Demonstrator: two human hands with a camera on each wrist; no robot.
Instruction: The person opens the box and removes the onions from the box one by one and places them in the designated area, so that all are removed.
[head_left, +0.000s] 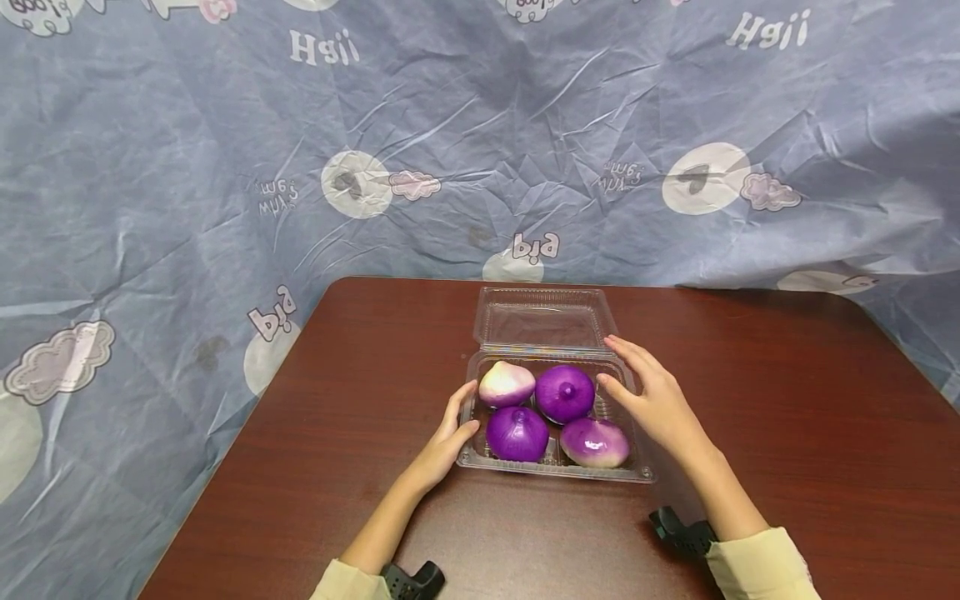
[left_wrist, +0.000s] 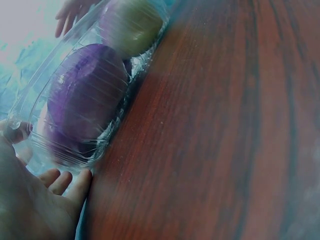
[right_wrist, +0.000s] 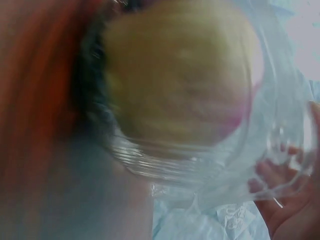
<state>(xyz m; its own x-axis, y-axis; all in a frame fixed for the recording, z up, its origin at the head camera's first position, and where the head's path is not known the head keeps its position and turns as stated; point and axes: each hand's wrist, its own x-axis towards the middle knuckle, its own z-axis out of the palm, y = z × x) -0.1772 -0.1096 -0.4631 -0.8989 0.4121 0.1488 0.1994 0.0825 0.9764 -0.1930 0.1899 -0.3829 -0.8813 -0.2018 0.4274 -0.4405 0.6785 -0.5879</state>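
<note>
A clear plastic clamshell container (head_left: 555,469) sits on the brown table with its lid (head_left: 543,317) folded open at the back. Inside lie two purple onions (head_left: 565,393) (head_left: 517,433) and two pale pink-white ones (head_left: 507,383) (head_left: 595,442). My left hand (head_left: 465,410) rests against the container's left wall, thumb and fingers touching it. My right hand (head_left: 618,367) lies along the right rim with its fingers stretched out. The left wrist view shows a purple onion (left_wrist: 87,95) through the wall, with my left hand (left_wrist: 35,205) at the corner. A pale onion (right_wrist: 180,75) fills the blurred right wrist view.
The dark brown table (head_left: 787,400) extends to both sides and in front of the container. A crumpled blue printed cloth (head_left: 225,167) hangs behind and drapes past the table's left edge. Black camera mounts (head_left: 678,533) sit on both wrists.
</note>
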